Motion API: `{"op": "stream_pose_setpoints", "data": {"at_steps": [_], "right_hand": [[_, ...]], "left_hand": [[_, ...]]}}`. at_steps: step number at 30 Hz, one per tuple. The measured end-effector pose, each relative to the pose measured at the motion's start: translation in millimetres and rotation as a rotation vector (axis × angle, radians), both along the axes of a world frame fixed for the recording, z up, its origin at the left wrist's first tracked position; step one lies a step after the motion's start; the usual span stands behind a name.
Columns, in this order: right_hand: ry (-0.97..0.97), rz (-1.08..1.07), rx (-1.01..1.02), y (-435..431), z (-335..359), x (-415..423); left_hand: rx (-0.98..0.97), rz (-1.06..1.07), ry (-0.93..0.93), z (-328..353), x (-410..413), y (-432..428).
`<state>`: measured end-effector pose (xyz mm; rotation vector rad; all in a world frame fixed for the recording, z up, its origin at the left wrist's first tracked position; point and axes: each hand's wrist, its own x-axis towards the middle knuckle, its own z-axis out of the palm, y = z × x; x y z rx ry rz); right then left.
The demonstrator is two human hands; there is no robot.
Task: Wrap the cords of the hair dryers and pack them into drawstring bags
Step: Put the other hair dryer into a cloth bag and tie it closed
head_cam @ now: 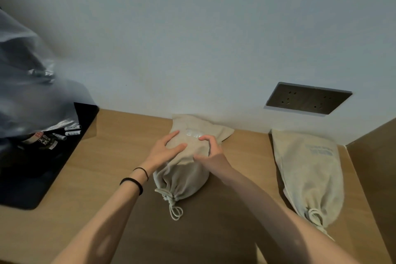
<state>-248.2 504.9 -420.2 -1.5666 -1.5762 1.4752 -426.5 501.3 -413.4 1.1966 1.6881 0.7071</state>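
On desk (107, 156) by wall: bulging bag (184, 176), drawstring (175, 212) pulled tight. L hand (165, 150) spread flat on it; R hand (211, 152) curled, gripping cloth. Recommended: steady w/ both, settle flat beside second bag (310, 173).

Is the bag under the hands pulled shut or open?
Shut: the mouth of the bag is gathered tight, drawstring trailing out.

— What sits on the wooden counter (111, 156)?
— A black tray (32, 188) at its left end, with small packets (46, 138) on it — crumpled grey plastic (25, 92) above.
— And the pale wall (192, 28)?
— A dark socket plate (307, 98).
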Motion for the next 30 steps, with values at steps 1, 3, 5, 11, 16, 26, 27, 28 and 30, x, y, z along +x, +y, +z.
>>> {"op": "stream_pose_setpoints", "data": {"at_steps": [1,3,5,11,16,26,27,28,30], "right_hand": [[0.003,-0.028,-0.004,-2,-1,6],[0.0,-0.065,0.02,-6,-3,23],[-0.011,-0.084,0.067,-10,-4,41],[-0.172,-0.109,0.208,-17,-2,98],[-0.356,-0.163,0.263,-29,-2,132],[0.068,-0.23,-0.024,-46,6,124],[0.087,-0.251,-0.032,-47,6,121],[0.101,-0.269,-0.031,-47,6,119],[0.125,-0.307,-0.02,-50,4,115]], "left_hand": [[-0.001,-0.008,-0.004,-1,7,-1],[-0.003,-0.036,-0.004,-3,23,-3],[-0.024,-0.074,-0.024,-4,43,-7],[-0.075,-0.131,-0.143,-8,100,-22],[-0.051,-0.103,-0.231,-7,120,-26],[-0.256,0.117,-0.543,-13,125,-23],[-0.267,0.133,-0.556,-12,126,-23],[-0.269,0.145,-0.552,-12,128,-23],[-0.272,0.161,-0.532,-12,132,-26]]}}
